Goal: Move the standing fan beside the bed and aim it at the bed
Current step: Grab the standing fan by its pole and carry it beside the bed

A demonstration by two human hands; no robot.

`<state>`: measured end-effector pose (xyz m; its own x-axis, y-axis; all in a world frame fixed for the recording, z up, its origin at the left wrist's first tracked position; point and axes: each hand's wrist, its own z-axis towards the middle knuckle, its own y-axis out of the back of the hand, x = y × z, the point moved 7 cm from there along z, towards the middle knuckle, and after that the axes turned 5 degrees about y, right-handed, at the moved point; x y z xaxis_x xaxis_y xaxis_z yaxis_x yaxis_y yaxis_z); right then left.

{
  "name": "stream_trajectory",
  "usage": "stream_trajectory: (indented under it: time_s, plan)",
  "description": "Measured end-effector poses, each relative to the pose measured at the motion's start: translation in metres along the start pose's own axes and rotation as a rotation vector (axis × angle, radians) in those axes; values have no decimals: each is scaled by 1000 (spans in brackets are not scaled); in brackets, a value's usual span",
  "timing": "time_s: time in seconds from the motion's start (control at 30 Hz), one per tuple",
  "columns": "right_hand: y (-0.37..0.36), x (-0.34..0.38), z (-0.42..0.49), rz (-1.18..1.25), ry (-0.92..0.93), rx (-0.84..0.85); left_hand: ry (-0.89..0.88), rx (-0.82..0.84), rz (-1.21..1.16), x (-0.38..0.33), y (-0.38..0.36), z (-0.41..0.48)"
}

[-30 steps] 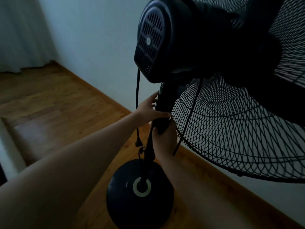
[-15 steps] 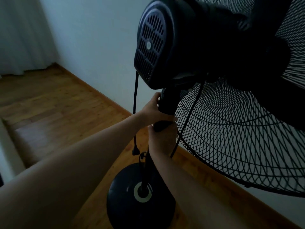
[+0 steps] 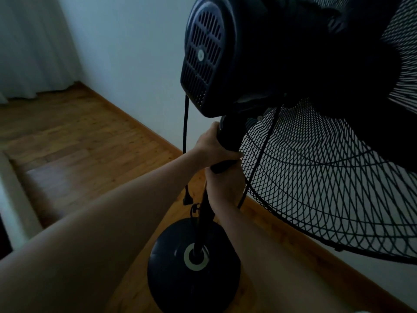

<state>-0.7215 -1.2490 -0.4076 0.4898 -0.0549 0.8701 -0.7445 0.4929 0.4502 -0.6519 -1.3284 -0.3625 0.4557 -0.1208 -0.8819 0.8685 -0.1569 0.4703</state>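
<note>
A black standing fan fills the right of the view: motor housing [image 3: 207, 59] up top, wire grille [image 3: 316, 188] to the right, thin pole [image 3: 202, 224] down to a round base [image 3: 173, 274] on the wooden floor. My left hand [image 3: 214, 147] is wrapped round the thick neck just under the motor housing. Directly below it, my right hand [image 3: 223, 188] grips the pole's upper end. The fan's cord hangs loose from the housing, its plug [image 3: 186, 199] dangling above the floor. No bed is clearly in view.
A pale wall [image 3: 135, 64] with a wooden skirting runs close behind the fan. A white curtain [image 3: 29, 46] hangs at the far left. A pale raised edge [image 3: 15, 199] borders the wooden floor [image 3: 79, 143] at the left.
My left hand's fingers have closed fully round the fan's neck. The fan head has shifted slightly up and right in view, and the dangling plug has swung a little.
</note>
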Motion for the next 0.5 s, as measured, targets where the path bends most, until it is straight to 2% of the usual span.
stream_trajectory:
  time_s: [0.5]
  plan:
    - [21,7,6,-32,1,226,31,-272,67,-1,1,-9]
